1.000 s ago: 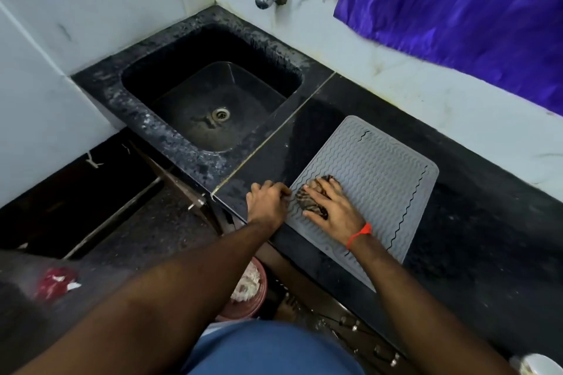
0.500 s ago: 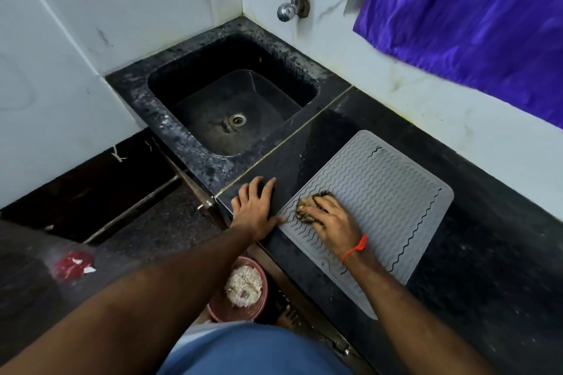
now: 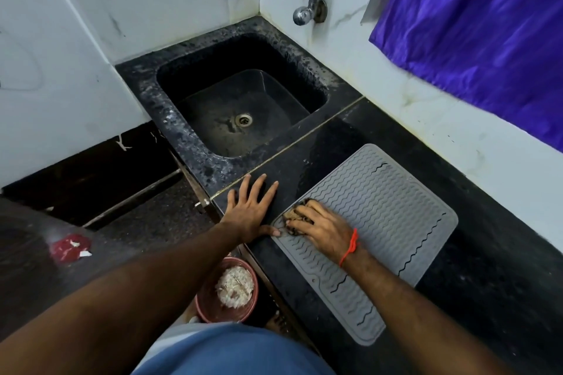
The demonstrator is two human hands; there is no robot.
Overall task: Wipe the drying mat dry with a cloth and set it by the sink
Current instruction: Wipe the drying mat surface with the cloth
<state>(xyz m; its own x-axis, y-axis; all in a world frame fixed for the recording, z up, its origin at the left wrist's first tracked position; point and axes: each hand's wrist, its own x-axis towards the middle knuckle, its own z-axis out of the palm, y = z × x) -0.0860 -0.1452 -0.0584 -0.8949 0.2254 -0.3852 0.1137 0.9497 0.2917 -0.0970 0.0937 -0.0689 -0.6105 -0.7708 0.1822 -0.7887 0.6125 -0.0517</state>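
since a second ago: left hand (image 3: 251, 211) uncurled, now spread flat on the black bench (image 3: 499, 277), thumb touching the drying mat (image 3: 384, 216) corner. right hand (image 3: 320, 227) curled on a balled cloth (image 3: 294, 215), pressing it at the mat's sink-side corner. mat's long axis runs along the bench, unwiped part away right. sink (image 3: 195, 143) just left, tiled wall behind.
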